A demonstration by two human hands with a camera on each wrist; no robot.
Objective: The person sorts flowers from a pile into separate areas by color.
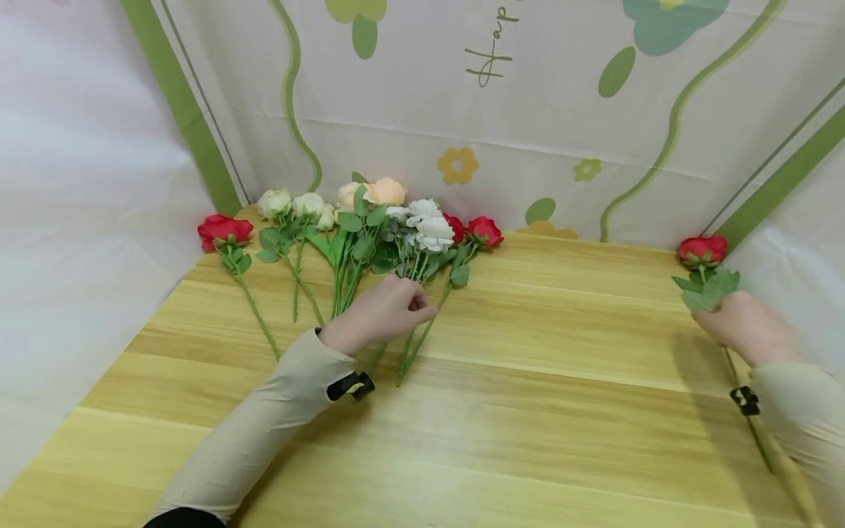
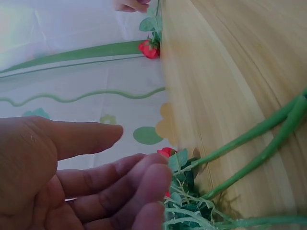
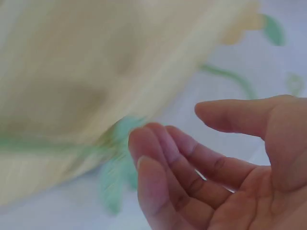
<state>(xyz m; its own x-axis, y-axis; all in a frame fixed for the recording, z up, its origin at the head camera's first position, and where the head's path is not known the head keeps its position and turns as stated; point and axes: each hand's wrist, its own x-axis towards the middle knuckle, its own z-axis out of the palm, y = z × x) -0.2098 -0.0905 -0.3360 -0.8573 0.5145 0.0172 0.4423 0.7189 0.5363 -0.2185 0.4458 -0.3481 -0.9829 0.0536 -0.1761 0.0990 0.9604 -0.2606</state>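
Observation:
My left hand (image 1: 379, 312) hovers over the stems of a bunch of white flowers (image 1: 432, 229). In the left wrist view its thumb and loosely bent fingers (image 2: 112, 191) stand apart, with nothing between them. At the table's right side, my right hand (image 1: 752, 326) is by the leaves of a single red rose (image 1: 703, 251). The right wrist view shows a gap between thumb and bent fingers (image 3: 192, 177), nothing gripped. Blurred green leaves (image 3: 115, 177) lie just past the fingertips. Two red roses (image 1: 485, 231) lie behind the white flowers.
Left of the white bunch lie peach flowers (image 1: 386, 191), cream flowers (image 1: 273, 203) and another red rose (image 1: 224, 231), stems toward me. A printed curtain (image 1: 396, 95) hangs along the back edge of the wooden table (image 1: 515, 418). White fabric (image 1: 59, 242) borders the left side.

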